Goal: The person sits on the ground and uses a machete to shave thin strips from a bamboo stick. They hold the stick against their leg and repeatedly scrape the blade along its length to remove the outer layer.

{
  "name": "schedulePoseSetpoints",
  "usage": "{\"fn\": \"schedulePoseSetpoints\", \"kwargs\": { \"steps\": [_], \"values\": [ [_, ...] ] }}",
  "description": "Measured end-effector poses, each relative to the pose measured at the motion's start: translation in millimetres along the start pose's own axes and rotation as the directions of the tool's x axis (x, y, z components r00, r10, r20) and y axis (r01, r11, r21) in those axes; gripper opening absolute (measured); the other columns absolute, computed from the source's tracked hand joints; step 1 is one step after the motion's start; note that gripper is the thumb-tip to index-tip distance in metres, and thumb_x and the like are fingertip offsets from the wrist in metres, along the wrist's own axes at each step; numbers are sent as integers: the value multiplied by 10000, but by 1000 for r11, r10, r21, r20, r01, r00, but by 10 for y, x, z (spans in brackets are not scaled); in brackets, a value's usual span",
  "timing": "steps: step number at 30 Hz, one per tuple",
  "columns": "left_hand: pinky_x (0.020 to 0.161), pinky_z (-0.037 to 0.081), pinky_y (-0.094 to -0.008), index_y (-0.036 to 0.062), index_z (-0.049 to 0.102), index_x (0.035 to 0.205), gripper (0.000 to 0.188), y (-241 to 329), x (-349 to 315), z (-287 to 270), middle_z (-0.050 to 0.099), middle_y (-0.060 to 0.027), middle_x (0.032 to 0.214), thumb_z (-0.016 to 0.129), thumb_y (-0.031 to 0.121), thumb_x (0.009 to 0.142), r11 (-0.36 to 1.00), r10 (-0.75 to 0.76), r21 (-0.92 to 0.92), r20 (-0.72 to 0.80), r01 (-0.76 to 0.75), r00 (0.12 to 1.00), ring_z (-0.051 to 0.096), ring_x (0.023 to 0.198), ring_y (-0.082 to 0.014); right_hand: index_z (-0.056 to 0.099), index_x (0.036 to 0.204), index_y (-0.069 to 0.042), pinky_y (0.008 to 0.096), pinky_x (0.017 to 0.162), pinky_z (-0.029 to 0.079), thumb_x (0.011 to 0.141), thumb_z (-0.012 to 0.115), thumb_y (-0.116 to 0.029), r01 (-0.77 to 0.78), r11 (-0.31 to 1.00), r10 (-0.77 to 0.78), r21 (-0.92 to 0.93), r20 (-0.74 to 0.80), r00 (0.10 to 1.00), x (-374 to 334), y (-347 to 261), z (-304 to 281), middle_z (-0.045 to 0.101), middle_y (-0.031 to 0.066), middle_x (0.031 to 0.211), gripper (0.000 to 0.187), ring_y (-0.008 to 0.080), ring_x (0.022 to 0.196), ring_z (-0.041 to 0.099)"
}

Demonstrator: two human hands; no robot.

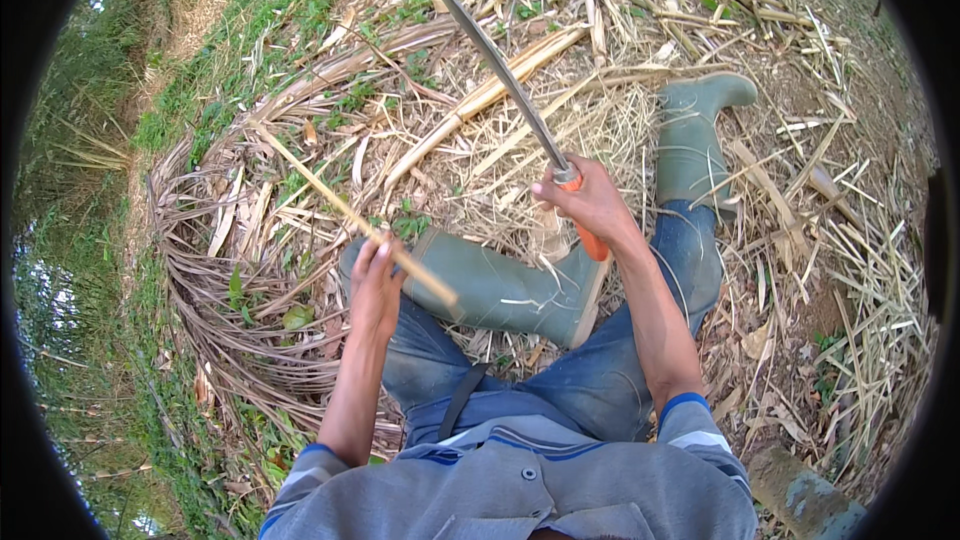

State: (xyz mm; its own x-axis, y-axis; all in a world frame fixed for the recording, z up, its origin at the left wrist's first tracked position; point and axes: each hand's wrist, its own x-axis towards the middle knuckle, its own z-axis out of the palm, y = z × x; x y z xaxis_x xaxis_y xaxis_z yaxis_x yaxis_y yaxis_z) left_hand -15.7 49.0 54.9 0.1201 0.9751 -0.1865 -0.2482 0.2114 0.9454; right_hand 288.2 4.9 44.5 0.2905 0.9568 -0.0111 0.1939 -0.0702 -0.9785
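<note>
My left hand (375, 285) is closed around a thin, pale stick (320, 186), which slants from the upper left down to a blunt end over my boot. In my right hand (592, 202) is a machete (508, 78), gripped by its orange handle. Its long, dark blade points up and to the left, away from me, and stands apart from the stick. One green rubber boot (505, 285) lies sideways across the front of my lap, below the stick's near end. The other green boot (690, 140) stretches forward on the right.
Pale shavings (550, 145) cover the ground between my legs. Beyond the stick lie long split strips (470, 110). Dry brown fronds (215, 310) curve along my left, with green grass (165, 120) behind them. More cut slivers (880, 370) and a short log (805, 490) are at right.
</note>
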Motion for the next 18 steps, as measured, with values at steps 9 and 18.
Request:
{"fn": "schedulePoseSetpoints", "kwargs": {
  "steps": [9, 18],
  "values": [
    [747, 569, -275, 37, 550, 1045, 212, -626, 588, 1140, 617, -67, 956, 652, 115, 877, 981, 63, -192, 208, -23, 976, 635, 854, -146, 633, 922, -5, 279, 727, 485, 780, 745, -238, 117, 988, -109, 103, -75, 991, -116, 231, 330, 654, 57, 829, 295, 120, 781, 615],
    [716, 534, -307, 94, 656, 1098, 252, -99, 121, 976, 694, -73, 941, 665, 160, 854, 481, 279, 662, 505, -574, 817, 649, 808, -161, 649, 852, -34, 357, 639, 481, 737, 729, -339, -7, 996, -17, -88, -269, 963, 27, 424, 88, 655, 123, 730, 336, 238, 668, 642]
  ]
}}
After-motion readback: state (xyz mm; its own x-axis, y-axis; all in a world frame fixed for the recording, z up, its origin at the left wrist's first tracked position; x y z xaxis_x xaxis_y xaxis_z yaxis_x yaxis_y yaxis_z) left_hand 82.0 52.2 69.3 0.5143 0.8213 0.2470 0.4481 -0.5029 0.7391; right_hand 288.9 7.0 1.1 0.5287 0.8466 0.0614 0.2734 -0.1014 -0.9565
